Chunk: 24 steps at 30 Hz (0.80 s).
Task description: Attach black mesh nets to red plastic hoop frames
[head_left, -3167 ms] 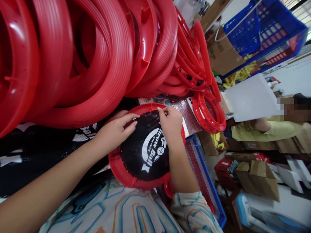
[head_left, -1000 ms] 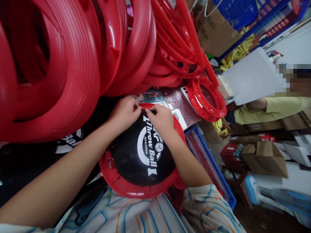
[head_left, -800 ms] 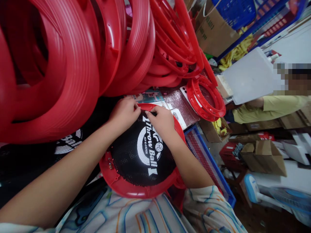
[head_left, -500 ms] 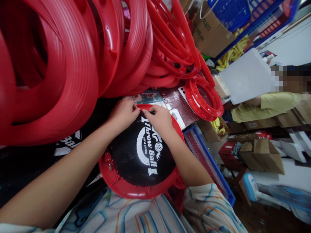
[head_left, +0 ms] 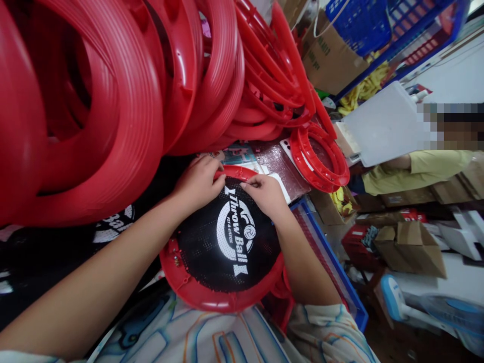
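Observation:
A red plastic ring lies against my lap and the table edge, with a black mesh printed "Throw Ball" spread inside it. At the far rim, my left hand is closed, thumb and fingers pinching the mesh edge against the ring. Farther right on the same rim, my right hand is closed in a pinch on the mesh edge. Small pegs stand along the ring's inner side. What lies under the fingertips is partly hidden.
Large red rings are stacked at the left and back. Two smaller red rings rest by a phone. More printed black mesh lies at left. A blue-rimmed crate stands right, near a fan. A person in a yellow shirt is beyond.
My right hand has slid right along the rim, away from my left hand, widening the gap between them. My left hand stays at the far rim. The view has shifted slightly.

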{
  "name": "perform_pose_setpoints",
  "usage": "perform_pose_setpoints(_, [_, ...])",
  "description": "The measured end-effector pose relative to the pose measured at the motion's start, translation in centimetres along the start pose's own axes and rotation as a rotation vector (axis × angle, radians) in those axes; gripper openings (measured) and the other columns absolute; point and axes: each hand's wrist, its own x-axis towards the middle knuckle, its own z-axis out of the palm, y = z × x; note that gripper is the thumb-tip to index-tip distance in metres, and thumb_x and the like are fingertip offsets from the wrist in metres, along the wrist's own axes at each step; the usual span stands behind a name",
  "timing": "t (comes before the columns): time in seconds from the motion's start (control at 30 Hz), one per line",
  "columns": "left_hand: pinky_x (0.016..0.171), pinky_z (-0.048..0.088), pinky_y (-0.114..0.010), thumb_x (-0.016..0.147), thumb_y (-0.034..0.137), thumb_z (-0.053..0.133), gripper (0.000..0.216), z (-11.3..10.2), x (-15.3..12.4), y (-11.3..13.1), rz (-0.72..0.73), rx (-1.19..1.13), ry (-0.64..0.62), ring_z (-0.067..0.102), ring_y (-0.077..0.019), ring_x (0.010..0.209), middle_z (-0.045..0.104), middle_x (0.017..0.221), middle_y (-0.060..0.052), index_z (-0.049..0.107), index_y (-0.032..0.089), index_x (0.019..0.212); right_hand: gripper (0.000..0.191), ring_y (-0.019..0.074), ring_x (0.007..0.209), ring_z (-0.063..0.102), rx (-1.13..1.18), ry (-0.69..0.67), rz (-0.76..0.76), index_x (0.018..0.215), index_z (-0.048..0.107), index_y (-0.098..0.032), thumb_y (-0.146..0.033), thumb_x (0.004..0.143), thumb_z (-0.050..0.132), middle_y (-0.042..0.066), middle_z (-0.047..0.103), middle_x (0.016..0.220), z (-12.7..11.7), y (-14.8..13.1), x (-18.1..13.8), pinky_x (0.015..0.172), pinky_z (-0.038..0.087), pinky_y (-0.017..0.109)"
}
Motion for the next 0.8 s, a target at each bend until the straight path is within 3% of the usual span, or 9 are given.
perform_pose_setpoints(0.13, [0.099,0.04,-0.042,0.082,0.025,0.051,0.027,-0.2,-0.5,0.2,0.129,-0.011,-0.051,0.051,-0.0275,0.112,0.059,0.116,-0.011,0.06,0.017,0.106,0.016,0.0114,0.061,0.054,-0.001,0.057,0.002,0.074,0.065,-0.018,-0.031,0.082,0.059,-0.001,0.064,0.068,0.3,0.3,-0.1,0.061,0.041,0.024])
perform_pose_setpoints(0.3, [0.1,0.039,-0.045,0.083,0.024,0.051,0.027,-0.1,-0.7,0.1,0.208,-0.001,-0.067,0.048,-0.0281,0.116,0.056,0.123,-0.01,0.062,0.02,0.108,0.017,0.0143,0.069,0.056,-0.06,0.129,0.01,0.074,0.064,-0.019,-0.03,0.084,0.057,0.001,0.065,0.072,1.1,-0.2,0.8,0.065,0.041,0.026])
perform_pose_setpoints(0.8, [0.101,0.038,-0.049,0.085,0.024,0.051,0.032,0.3,-0.9,-0.3,0.219,0.044,-0.002,0.045,-0.0292,0.116,0.051,0.118,-0.011,0.066,0.023,0.114,0.02,0.0189,0.076,0.059,-0.21,0.171,0.022,0.077,0.065,-0.019,-0.032,0.087,0.053,0.005,0.067,0.079,2.1,-0.5,2.1,0.068,0.041,0.03])
